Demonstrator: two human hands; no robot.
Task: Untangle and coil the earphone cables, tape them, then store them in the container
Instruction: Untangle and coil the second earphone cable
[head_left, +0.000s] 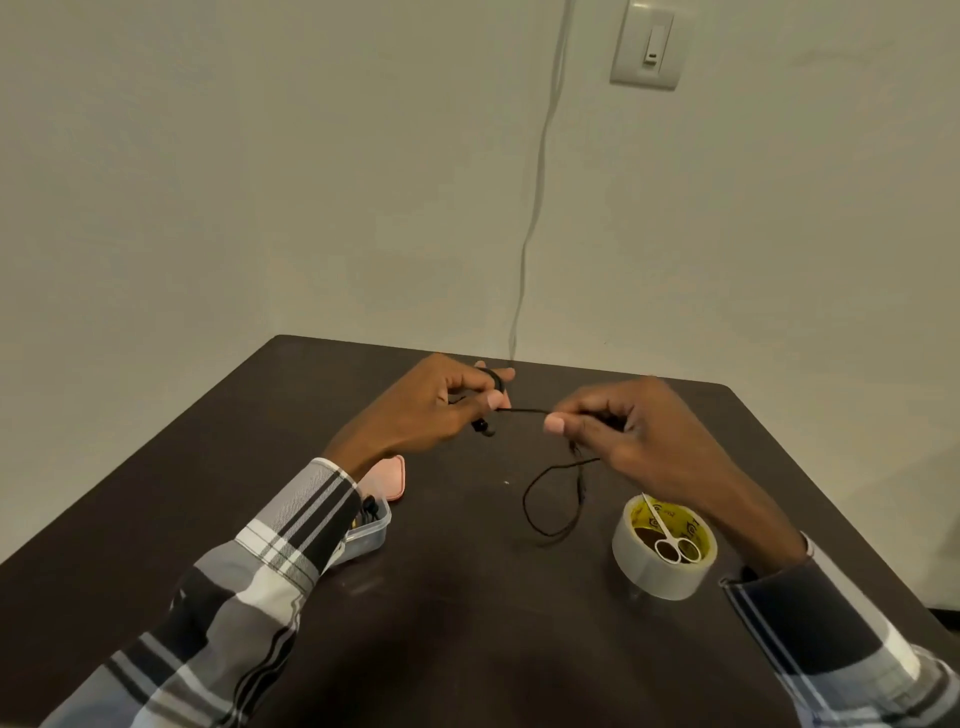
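Observation:
A black earphone cable (540, 499) is stretched between both hands above the dark table (467, 623). My left hand (431, 410) is shut on the cable, with turns wound around its fingers and an earbud hanging below the thumb. My right hand (634, 431) pinches the cable a short way to the right. A slack loop of it droops onto the table below. A clear plastic container (369, 535) with dark items inside sits under my left sleeve, its pink lid (392, 475) beside it. A roll of clear tape (665, 551) stands at the right.
Small white-handled scissors (670, 540) lie across the top of the tape roll. The table stands in a corner against pale walls. A thin white wire (535, 197) runs down the wall behind it, and a wall switch (647, 47) is at the upper right.

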